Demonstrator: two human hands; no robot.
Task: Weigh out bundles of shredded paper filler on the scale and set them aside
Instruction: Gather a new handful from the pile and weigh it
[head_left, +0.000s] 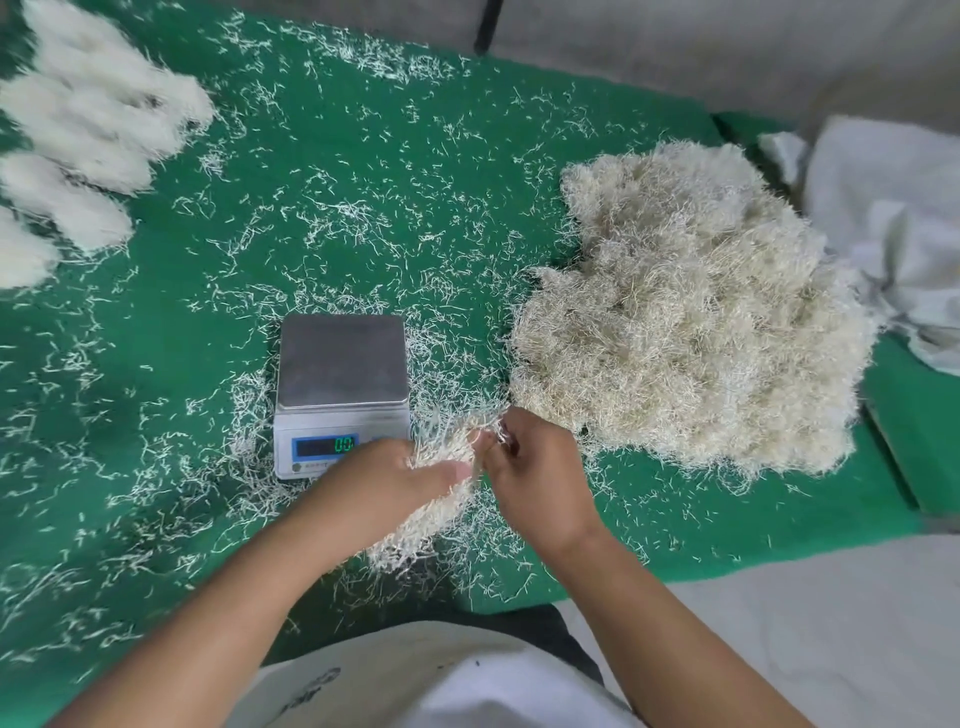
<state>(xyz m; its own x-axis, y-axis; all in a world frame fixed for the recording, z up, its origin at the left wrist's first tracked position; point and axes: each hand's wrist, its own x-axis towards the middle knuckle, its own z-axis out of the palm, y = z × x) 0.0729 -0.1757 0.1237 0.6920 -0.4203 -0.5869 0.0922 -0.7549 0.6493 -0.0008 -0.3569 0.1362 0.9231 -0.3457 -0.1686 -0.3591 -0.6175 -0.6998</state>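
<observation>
Green felt table; grey floor beyond; white cloth at right.

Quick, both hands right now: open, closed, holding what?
Left hand: gripping a bundle of shredded paper.
Right hand: fingers pinching strands at the same bundle's top.

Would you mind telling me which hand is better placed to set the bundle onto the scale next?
Probably the left. The left hand already grips the bundle and sits right beside the scale, whose pan is bare. The right hand only pinches strands at the bundle's top, farther from the pan.
</observation>
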